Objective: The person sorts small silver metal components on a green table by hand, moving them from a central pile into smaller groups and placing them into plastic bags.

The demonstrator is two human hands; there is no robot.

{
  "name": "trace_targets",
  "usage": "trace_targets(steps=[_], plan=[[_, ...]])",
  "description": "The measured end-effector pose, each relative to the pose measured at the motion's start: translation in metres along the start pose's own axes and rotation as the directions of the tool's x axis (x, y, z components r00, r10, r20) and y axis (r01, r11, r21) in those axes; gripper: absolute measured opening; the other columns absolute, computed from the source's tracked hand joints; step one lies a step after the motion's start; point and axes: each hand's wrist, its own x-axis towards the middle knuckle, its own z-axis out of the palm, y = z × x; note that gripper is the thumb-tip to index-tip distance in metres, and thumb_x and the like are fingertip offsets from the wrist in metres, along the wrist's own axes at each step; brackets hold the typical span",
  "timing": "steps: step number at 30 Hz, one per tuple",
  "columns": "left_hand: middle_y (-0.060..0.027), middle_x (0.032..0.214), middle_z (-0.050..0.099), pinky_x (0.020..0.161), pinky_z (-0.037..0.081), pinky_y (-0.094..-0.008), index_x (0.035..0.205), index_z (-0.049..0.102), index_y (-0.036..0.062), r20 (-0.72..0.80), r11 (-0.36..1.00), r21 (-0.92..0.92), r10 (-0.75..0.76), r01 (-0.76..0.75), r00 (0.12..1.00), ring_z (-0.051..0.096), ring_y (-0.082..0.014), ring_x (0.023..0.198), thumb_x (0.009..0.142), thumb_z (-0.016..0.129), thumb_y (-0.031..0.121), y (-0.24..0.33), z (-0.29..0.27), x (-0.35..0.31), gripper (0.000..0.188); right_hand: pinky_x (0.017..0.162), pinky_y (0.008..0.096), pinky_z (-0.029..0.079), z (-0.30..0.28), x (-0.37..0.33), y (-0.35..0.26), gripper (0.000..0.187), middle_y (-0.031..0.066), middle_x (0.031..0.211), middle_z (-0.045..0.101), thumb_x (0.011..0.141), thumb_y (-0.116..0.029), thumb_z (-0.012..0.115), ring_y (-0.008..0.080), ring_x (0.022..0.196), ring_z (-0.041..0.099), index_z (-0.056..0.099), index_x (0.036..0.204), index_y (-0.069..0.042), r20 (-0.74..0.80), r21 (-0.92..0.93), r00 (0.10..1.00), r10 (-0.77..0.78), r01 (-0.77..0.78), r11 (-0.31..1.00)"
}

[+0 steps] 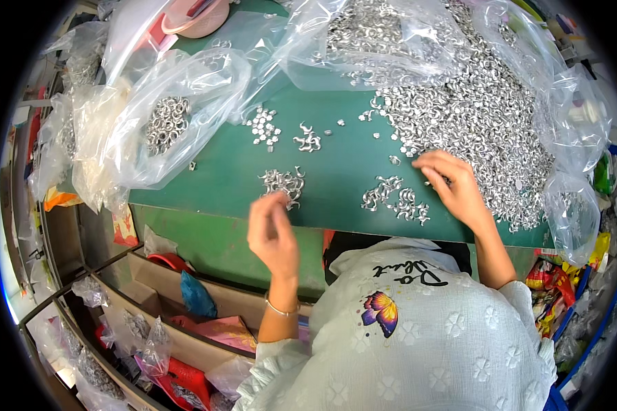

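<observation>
My left hand (273,229) is at the table's near edge beside a small heap of curved silver metal pieces (284,183). Its fingers curl inward at the heap's near side; whatever they hold is too small to make out. My right hand (454,185) hovers at the left border of a large pile of similar metal pieces (480,103). Its fingers stretch leftward, with the thumb apart below them, close to a single loose piece (394,159). Between the hands lies another small group of curved pieces (395,198).
Farther off are a cluster of small blocky pieces (263,126) and a little curved-piece heap (307,138). A clear plastic bag (216,89) holds metal rings (168,125) at left. Plastic sheeting (384,65) borders the big pile. A pink basin (197,19) stands behind; a drawer (233,301) lies below.
</observation>
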Motion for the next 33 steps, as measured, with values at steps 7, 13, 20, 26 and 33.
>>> trace_targets(steps=[7,13,20,26,33], plan=[[-0.0128,0.096,0.062,0.076,0.047,-0.0343,0.102,0.066,-0.0002,-0.030,0.949,0.314,0.035,-0.024,0.999,0.057,-0.0272,0.089,0.082,0.063,-0.009,-0.004,-0.004,0.002,0.022,0.084,0.0366,0.048,0.014,-0.022,-0.002,0.017,0.0127,0.098,0.064,0.082,0.004,0.065,0.0294,0.091,0.061,0.066,0.099,0.002,-0.028,-0.016,0.998,-0.048,0.048,0.999],[-0.0094,0.099,0.059,0.084,0.041,-0.0380,0.102,0.067,0.0040,0.038,0.872,0.482,0.067,-0.077,0.997,0.053,-0.0269,0.092,0.082,0.065,-0.003,-0.021,-0.013,0.037,0.022,0.090,0.0390,0.045,0.023,-0.013,-0.005,0.021,0.0114,0.110,0.062,0.081,0.001,0.066,0.0299,0.104,0.058,0.066,0.102,0.001,0.016,-0.162,0.987,-0.161,0.161,0.974],[-0.0078,0.098,0.059,0.082,0.038,-0.0365,0.092,0.069,0.0048,0.093,0.864,0.503,-0.059,0.004,0.994,0.055,-0.0262,0.093,0.082,0.067,0.002,-0.037,-0.020,0.044,0.011,0.089,0.0381,0.045,0.021,-0.017,0.000,0.017,0.0116,0.105,0.063,0.080,0.002,0.066,0.0297,0.100,0.058,0.067,0.097,0.002,-0.029,-0.175,0.993,-0.117,0.110,0.978],[-0.0086,0.099,0.059,0.084,0.038,-0.0369,0.093,0.068,0.0046,0.017,0.880,0.470,-0.077,0.060,0.997,0.055,-0.0274,0.095,0.081,0.068,0.001,-0.040,-0.023,0.041,0.012,0.088,0.0380,0.046,0.018,-0.014,0.000,0.016,0.0122,0.102,0.063,0.080,0.004,0.065,0.0296,0.098,0.059,0.067,0.096,0.002,-0.063,-0.180,0.992,-0.110,0.097,0.979],[-0.0076,0.093,0.056,0.083,0.041,-0.0355,0.093,0.069,0.0044,0.134,0.861,0.505,-0.008,-0.062,0.991,0.054,-0.0251,0.092,0.074,0.072,-0.002,-0.022,-0.024,0.045,0.020,0.088,0.0381,0.046,0.020,-0.012,-0.001,0.017,0.0123,0.102,0.064,0.080,0.005,0.065,0.0301,0.098,0.059,0.067,0.096,0.002,-0.050,-0.213,0.992,-0.114,0.100,0.972]])
